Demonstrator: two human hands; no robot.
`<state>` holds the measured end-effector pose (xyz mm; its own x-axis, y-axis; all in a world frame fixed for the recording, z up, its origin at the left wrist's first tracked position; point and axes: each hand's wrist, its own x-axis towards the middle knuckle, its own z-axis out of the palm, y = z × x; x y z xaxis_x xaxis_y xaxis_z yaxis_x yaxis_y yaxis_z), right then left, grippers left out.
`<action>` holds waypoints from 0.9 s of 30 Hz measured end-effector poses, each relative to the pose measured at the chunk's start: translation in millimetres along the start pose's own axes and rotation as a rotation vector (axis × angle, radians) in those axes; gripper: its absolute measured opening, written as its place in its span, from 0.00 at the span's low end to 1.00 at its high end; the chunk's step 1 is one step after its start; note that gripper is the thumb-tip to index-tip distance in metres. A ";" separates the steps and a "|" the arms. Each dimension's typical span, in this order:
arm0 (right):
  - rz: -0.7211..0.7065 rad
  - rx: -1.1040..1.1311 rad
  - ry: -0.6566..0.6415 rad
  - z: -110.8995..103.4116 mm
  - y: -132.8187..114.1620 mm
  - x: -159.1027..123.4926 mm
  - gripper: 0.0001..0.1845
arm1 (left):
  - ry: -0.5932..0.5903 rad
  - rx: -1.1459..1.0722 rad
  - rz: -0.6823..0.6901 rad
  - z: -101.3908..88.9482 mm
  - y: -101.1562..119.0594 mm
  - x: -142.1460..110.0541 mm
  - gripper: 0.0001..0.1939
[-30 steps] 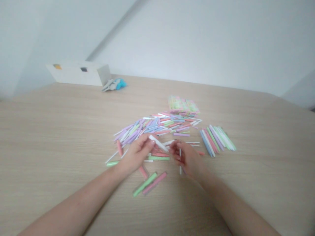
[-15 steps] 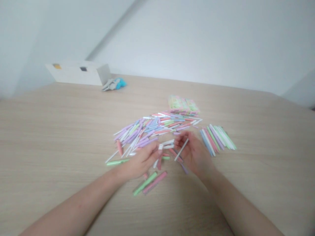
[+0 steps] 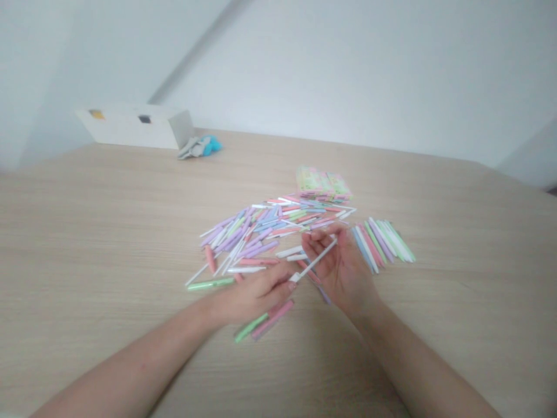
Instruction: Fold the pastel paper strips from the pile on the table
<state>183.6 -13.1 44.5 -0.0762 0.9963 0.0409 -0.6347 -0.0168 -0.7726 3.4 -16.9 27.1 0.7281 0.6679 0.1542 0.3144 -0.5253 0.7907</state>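
A thin white paper stick (image 3: pixel 313 260) slants between my hands. My right hand (image 3: pixel 339 268), palm turned up, holds its upper part across the fingers. My left hand (image 3: pixel 255 297) reaches in from the left, and its fingertips meet the stick's lower end. A loose heap of pastel paper sticks (image 3: pixel 256 232) lies just beyond my hands. Several pink and green sticks (image 3: pixel 265 320) lie under and near my left fingers. A neat fan of pastel sticks (image 3: pixel 383 242) lies just right of my right hand.
A stack of pastel printed paper (image 3: pixel 322 183) lies behind the heap on the light wood table (image 3: pixel 96 232). A white box (image 3: pixel 134 128) stands at the table's far left edge, with a grey and blue cloth-like bundle (image 3: pixel 200 147) beside it.
My left hand has moved right to the lower end of the white stick. The stick now slants more steeply across my right hand, and the sticks near my hands have shifted.
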 end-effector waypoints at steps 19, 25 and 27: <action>0.048 -0.215 -0.164 -5.7 25.9 -2.9 0.13 | 0.055 -0.070 -0.061 -0.7 -0.8 0.2 0.14; 0.064 -0.180 -0.167 -3.8 28.1 -1.5 0.14 | 0.075 -0.082 -0.061 3.3 -8.4 -0.9 0.13; 0.071 -0.179 -0.176 -3.9 29.2 -1.6 0.14 | 0.082 -0.092 -0.046 3.0 -8.4 -0.8 0.14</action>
<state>168.3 -14.9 19.4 -0.2580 0.9629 0.0797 -0.4782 -0.0555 -0.8765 2.0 -14.6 18.6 0.6609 0.7330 0.1613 0.2867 -0.4452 0.8483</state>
